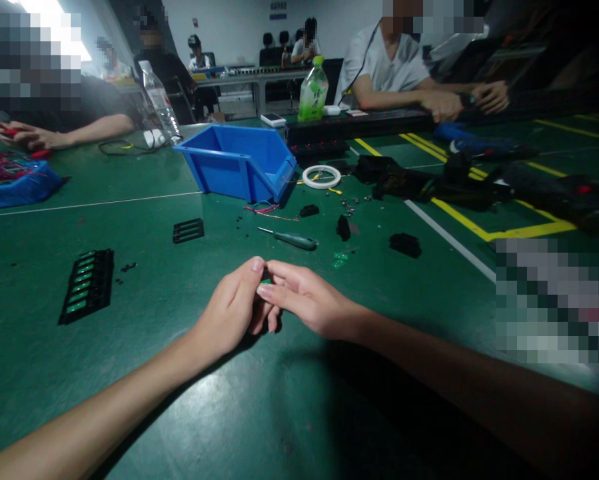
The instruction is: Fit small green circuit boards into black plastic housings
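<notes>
My left hand (232, 303) and my right hand (312, 297) meet over the table, fingertips closed together on a small black part with a green circuit board (266, 282). Fingers cover most of that part. Beyond them lies a green-handled screwdriver (295, 240), its shaft pointing left. Several small green boards (340, 259) rest just past my right hand. Off to the left is a black frame with a row of green boards (86, 285), and a smaller black slotted frame (188, 230) lies farther back.
A blue bin (224, 175) stands behind the screwdriver, near a white ring (321, 177) and loose screws (349, 205). Black parts (405, 244) lie to the right. Two bottles, a water bottle (158, 100) and a green drink bottle (314, 90), stand farther back. People sit across the table.
</notes>
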Action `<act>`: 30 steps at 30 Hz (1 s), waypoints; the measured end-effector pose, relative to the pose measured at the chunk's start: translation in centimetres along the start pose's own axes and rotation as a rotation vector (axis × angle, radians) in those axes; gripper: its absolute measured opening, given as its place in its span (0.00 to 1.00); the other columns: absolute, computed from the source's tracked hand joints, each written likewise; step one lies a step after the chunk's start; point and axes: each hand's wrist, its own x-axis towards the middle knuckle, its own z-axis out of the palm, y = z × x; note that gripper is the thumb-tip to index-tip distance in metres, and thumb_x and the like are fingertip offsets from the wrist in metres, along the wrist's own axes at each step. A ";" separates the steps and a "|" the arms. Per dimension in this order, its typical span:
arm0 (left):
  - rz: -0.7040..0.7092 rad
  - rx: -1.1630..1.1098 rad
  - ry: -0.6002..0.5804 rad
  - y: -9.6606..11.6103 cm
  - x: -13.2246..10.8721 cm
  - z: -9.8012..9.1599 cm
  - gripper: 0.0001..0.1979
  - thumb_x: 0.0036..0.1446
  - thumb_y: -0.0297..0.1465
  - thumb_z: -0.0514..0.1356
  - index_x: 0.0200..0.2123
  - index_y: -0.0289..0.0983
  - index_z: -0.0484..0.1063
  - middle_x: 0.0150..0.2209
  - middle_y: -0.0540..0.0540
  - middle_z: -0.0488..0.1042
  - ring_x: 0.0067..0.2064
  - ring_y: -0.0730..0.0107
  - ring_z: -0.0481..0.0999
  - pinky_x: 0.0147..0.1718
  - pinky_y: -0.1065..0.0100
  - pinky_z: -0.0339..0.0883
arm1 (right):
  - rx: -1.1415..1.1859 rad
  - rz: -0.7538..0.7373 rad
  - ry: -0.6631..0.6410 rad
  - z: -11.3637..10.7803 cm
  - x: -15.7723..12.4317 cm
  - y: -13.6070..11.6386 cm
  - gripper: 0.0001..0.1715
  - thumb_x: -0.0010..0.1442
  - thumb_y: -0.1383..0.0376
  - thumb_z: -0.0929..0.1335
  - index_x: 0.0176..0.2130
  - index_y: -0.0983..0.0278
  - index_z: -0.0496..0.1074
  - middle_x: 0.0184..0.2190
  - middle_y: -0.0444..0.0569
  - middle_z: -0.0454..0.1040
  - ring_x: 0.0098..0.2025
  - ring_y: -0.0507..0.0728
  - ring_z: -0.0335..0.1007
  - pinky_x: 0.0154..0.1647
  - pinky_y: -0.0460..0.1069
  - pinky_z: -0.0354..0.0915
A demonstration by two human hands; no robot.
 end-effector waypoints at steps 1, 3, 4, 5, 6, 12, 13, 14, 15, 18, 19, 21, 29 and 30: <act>-0.002 -0.010 -0.001 0.0 0.0 0.0 0.27 0.75 0.48 0.42 0.34 0.36 0.68 0.18 0.51 0.72 0.17 0.76 0.66 0.19 0.74 0.59 | 0.009 0.007 0.000 0.0 0.0 0.0 0.17 0.72 0.61 0.65 0.55 0.68 0.67 0.31 0.49 0.78 0.32 0.54 0.78 0.31 0.46 0.72; 0.005 -0.014 0.018 0.1 0.0 -0.1 0.27 0.75 0.48 0.42 0.39 0.35 0.71 0.20 0.51 0.73 0.19 0.74 0.70 0.20 0.73 0.62 | 0.061 0.014 0.003 -0.2 0.2 0.0 0.19 0.72 0.61 0.66 0.57 0.67 0.66 0.32 0.48 0.78 0.32 0.54 0.79 0.29 0.46 0.72; 0.013 -0.004 0.046 0.2 0.0 -0.1 0.27 0.75 0.48 0.42 0.44 0.35 0.72 0.23 0.49 0.75 0.22 0.73 0.73 0.22 0.72 0.65 | 0.100 0.016 0.007 -0.3 0.3 0.1 0.19 0.71 0.61 0.66 0.58 0.67 0.65 0.32 0.48 0.78 0.31 0.55 0.80 0.29 0.46 0.72; 0.024 0.014 0.079 0.2 0.0 -0.2 0.26 0.75 0.47 0.42 0.50 0.36 0.73 0.28 0.48 0.77 0.25 0.71 0.76 0.25 0.72 0.68 | 0.145 0.016 0.016 -0.4 0.4 0.1 0.18 0.71 0.61 0.67 0.56 0.66 0.66 0.32 0.48 0.78 0.31 0.55 0.80 0.29 0.46 0.72; 0.039 0.037 0.105 0.3 0.0 -0.2 0.25 0.75 0.47 0.44 0.55 0.37 0.72 0.33 0.46 0.79 0.29 0.70 0.78 0.28 0.71 0.70 | 0.194 0.017 0.033 -0.6 0.5 0.2 0.16 0.70 0.60 0.67 0.54 0.66 0.67 0.32 0.48 0.78 0.31 0.55 0.80 0.28 0.46 0.72; 0.128 0.109 0.058 0.4 -0.2 0.0 0.24 0.69 0.39 0.60 0.66 0.45 0.65 0.46 0.45 0.80 0.36 0.68 0.79 0.39 0.68 0.73 | 0.446 0.037 0.158 -1.2 0.6 0.2 0.12 0.66 0.61 0.71 0.46 0.66 0.71 0.37 0.51 0.80 0.30 0.52 0.76 0.30 0.46 0.73; 0.141 0.127 0.077 0.3 -0.2 0.0 0.24 0.69 0.38 0.61 0.66 0.45 0.66 0.49 0.45 0.80 0.39 0.66 0.80 0.42 0.67 0.74 | 0.455 0.032 0.154 -1.2 0.6 0.2 0.12 0.66 0.62 0.71 0.46 0.67 0.72 0.38 0.52 0.80 0.31 0.52 0.76 0.30 0.46 0.74; 0.161 0.158 0.109 0.2 -0.2 0.0 0.24 0.68 0.37 0.62 0.65 0.45 0.67 0.52 0.43 0.79 0.43 0.64 0.80 0.45 0.65 0.74 | 0.457 0.027 0.149 -1.2 0.6 0.1 0.12 0.65 0.62 0.71 0.45 0.67 0.72 0.38 0.52 0.80 0.32 0.52 0.76 0.31 0.46 0.74; 0.190 0.201 0.146 0.1 -0.1 -0.1 0.23 0.68 0.36 0.62 0.64 0.44 0.69 0.55 0.42 0.77 0.48 0.61 0.79 0.48 0.63 0.73 | 0.453 0.022 0.147 -1.2 0.6 0.1 0.11 0.65 0.62 0.71 0.45 0.67 0.73 0.39 0.52 0.80 0.33 0.52 0.76 0.32 0.46 0.74; 0.314 0.346 0.239 0.0 -0.1 -0.2 0.19 0.66 0.34 0.63 0.59 0.43 0.74 0.54 0.41 0.76 0.54 0.58 0.76 0.53 0.60 0.70 | 0.423 0.021 0.144 -1.2 0.6 0.0 0.11 0.65 0.64 0.71 0.46 0.67 0.74 0.39 0.53 0.81 0.35 0.53 0.77 0.36 0.47 0.74; 0.349 0.377 0.256 0.0 0.0 -0.3 0.17 0.66 0.33 0.64 0.57 0.42 0.75 0.52 0.41 0.76 0.54 0.58 0.75 0.53 0.60 0.70 | 0.414 0.023 0.144 -1.2 0.6 0.0 0.11 0.65 0.64 0.71 0.46 0.67 0.74 0.39 0.53 0.81 0.36 0.53 0.77 0.37 0.47 0.74; 0.389 0.397 0.269 0.0 0.0 -0.3 0.14 0.66 0.32 0.64 0.54 0.42 0.75 0.52 0.42 0.75 0.54 0.59 0.74 0.54 0.60 0.69 | 0.398 0.024 0.140 -1.1 0.6 0.0 0.10 0.65 0.64 0.71 0.46 0.67 0.74 0.39 0.53 0.81 0.37 0.54 0.78 0.39 0.48 0.73; 0.356 0.334 0.228 -0.2 -0.1 -0.2 0.11 0.67 0.31 0.63 0.51 0.40 0.71 0.55 0.42 0.73 0.55 0.62 0.74 0.54 0.62 0.68 | 0.373 0.040 0.134 -1.0 0.6 -0.2 0.12 0.65 0.65 0.71 0.47 0.68 0.75 0.40 0.54 0.81 0.39 0.55 0.79 0.39 0.48 0.74; 0.364 0.325 0.226 -0.2 -0.1 -0.2 0.10 0.66 0.31 0.63 0.51 0.40 0.71 0.55 0.42 0.73 0.56 0.62 0.74 0.55 0.62 0.68 | 0.376 0.041 0.136 -1.0 0.6 -0.2 0.11 0.64 0.65 0.71 0.46 0.68 0.75 0.40 0.54 0.81 0.39 0.55 0.79 0.39 0.47 0.74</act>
